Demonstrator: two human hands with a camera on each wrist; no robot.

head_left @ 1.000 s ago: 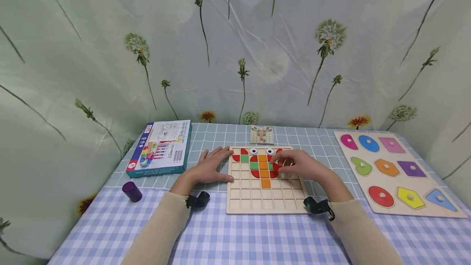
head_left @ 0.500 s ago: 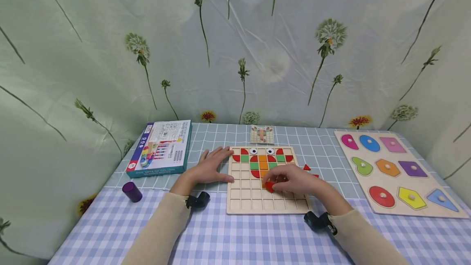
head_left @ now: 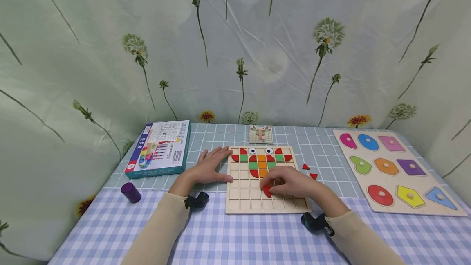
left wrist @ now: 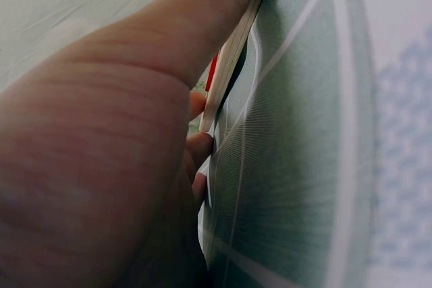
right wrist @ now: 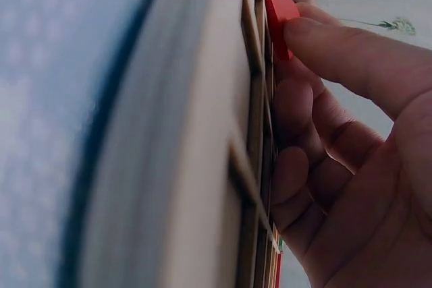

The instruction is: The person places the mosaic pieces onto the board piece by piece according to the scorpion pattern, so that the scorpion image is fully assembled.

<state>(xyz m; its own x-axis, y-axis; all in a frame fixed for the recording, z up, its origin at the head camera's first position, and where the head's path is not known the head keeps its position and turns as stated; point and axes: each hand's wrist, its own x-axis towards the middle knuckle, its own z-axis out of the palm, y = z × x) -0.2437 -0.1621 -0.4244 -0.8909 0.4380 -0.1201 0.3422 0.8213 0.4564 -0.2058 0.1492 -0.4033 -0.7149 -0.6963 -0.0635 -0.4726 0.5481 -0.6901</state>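
Note:
A wooden grid board (head_left: 241, 205) lies in the middle, its upper cells filled with red, green and orange tiles and two eye tiles (head_left: 252, 151). My right hand (head_left: 290, 181) pinches a red tile with a rounded edge (head_left: 267, 191) between thumb and fingers, low over the central cells. In the right wrist view this red tile (right wrist: 280, 21) stands on edge at the grid, and the other fingers curl close to the board. The lowest orange square is hidden by the right hand. My left hand (head_left: 207, 169) rests at the board's left edge, fingers spread and thumb touching its side.
Two red triangles (head_left: 306, 167) lie right of the board. Behind it is a small pattern card (head_left: 261, 134). A boxed toy (head_left: 162, 146) and a purple cylinder (head_left: 131, 192) are at the left. A knobbed shape puzzle (head_left: 375, 154) lies at the right.
My right hand has moved left and toward me with the red tile, from the board's upper right part to its lower middle, uncovering tiles and the triangles. The left hand stays in place.

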